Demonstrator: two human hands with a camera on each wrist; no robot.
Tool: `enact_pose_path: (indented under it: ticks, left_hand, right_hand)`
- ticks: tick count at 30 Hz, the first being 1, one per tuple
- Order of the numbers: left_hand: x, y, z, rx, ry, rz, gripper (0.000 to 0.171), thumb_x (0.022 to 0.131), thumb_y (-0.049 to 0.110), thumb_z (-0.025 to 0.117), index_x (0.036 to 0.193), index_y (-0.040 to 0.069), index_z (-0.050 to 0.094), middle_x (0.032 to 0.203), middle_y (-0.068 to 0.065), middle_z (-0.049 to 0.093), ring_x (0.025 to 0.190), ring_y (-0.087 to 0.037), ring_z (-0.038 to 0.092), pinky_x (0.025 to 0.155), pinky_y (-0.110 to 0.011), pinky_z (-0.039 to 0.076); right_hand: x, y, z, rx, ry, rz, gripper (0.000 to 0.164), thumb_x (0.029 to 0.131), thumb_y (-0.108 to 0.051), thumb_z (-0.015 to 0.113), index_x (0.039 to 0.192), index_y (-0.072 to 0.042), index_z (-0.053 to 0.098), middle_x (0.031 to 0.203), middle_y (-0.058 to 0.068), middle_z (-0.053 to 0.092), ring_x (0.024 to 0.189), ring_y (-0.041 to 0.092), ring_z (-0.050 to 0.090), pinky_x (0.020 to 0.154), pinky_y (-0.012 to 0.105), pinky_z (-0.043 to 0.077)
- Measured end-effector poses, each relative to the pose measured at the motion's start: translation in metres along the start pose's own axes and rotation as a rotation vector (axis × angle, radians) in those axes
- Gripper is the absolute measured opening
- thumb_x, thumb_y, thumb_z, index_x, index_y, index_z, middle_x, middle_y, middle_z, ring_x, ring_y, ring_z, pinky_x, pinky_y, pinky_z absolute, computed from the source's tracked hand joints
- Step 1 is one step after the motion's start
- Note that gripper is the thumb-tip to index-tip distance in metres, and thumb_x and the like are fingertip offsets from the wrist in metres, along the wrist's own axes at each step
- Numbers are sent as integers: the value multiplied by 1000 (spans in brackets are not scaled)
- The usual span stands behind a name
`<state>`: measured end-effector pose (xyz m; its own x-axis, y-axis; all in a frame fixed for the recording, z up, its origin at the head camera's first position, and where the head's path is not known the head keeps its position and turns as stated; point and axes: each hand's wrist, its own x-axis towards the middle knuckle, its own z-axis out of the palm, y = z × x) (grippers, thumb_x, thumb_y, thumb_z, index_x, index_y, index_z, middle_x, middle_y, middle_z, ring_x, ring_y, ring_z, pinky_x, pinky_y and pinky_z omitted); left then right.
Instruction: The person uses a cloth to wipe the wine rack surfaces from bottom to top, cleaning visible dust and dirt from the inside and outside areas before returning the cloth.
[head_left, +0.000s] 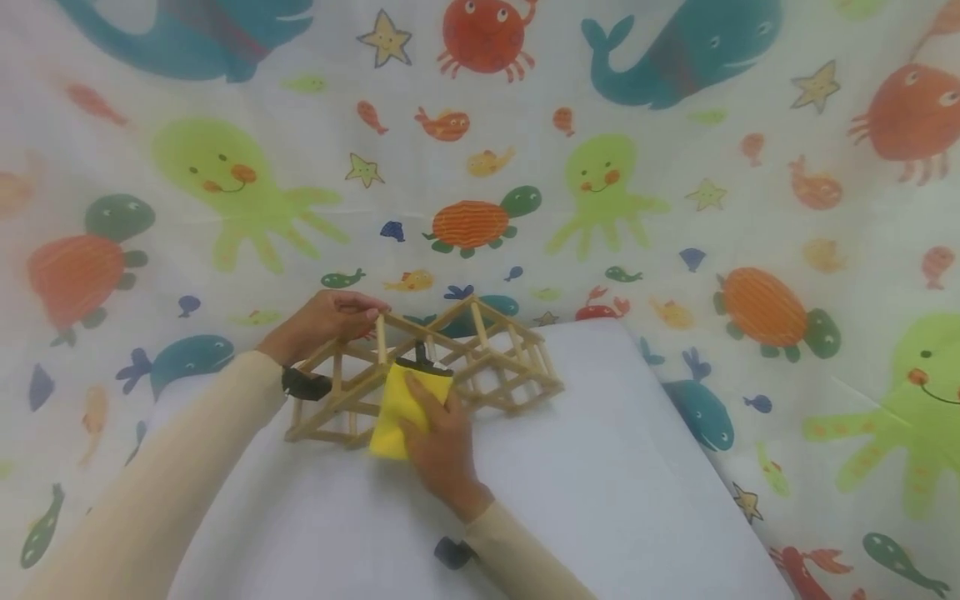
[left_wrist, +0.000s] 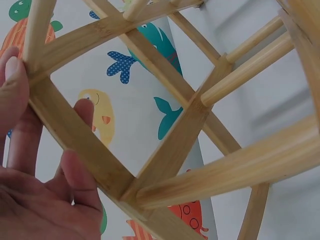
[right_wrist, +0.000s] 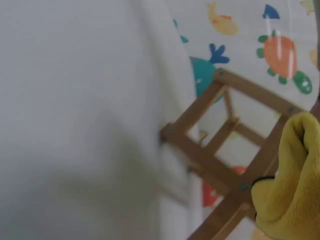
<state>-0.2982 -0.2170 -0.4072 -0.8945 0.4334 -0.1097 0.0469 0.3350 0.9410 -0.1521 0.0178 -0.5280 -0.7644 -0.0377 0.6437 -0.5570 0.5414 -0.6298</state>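
Just beyond my right hand [head_left: 442, 433], and extending rightward from my left hand [head_left: 337, 321], the wooden rack [left_wrist: 175, 142] sits over the white table [head_left: 615, 467]. Left hand: narrow, thumb and fingers pinching the rack's near-left upper frame. Right hand: gripping the yellow cloth [head_left: 392, 417] in front of the rack's middle; whether cloth and wood touch, I cannot tell. Caution: I hold the rack at one end only, so a hard push from my right hand could, I judge, slide or swivel the far end. Loose cloth may snag on a slat joint, and jointed slats may flex or pinch my left fingers if loaded. Orientation: the long axis runs from left to right across my front, the right end angled slightly away from me, zigzag peaks pointing away from my right hand.
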Motion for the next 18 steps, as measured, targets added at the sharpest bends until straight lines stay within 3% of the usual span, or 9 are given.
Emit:
enact_pose_path:
  ticks: [2, 5, 12, 18]
  left_hand:
    - [2, 1, 0, -9, -2, -4, 42, 107, 21, 66, 141, -2, 63, 141, -25, 67, 106, -4, 74, 92, -25, 61]
    - [3, 0, -1, -3, 7, 7, 43, 106, 22, 67, 141, -3, 63, 141, -22, 68, 106, -3, 74, 91, -24, 61]
    - [2, -3, -2, 8, 16, 4, 43, 105, 27, 70, 141, 2, 65, 144, -17, 68, 111, -4, 73, 95, -28, 61]
    - [4, -7, -2, -3, 12, 13, 43, 105, 25, 70, 140, 1, 65, 143, -15, 69, 110, -5, 73, 97, -31, 61]
  right_hand:
    - [-7, 9, 0, -66, 58, 15, 73, 80, -5, 85, 147, -25, 65, 122, 16, 65, 99, 23, 66, 79, 31, 61]
    - [-13, 13, -2, -43, 120, 8, 74, 75, 2, 85, 143, -20, 68, 120, 18, 66, 96, 25, 66, 77, 33, 61]
    - [5, -9, 1, 176, 45, -58, 69, 86, -8, 83, 150, -18, 62, 127, 14, 62, 99, 19, 60, 77, 25, 55]
    - [-6, 16, 9, 47, 49, 73, 74, 81, -9, 84, 149, -27, 62, 123, 10, 66, 95, 16, 60, 81, 27, 52]
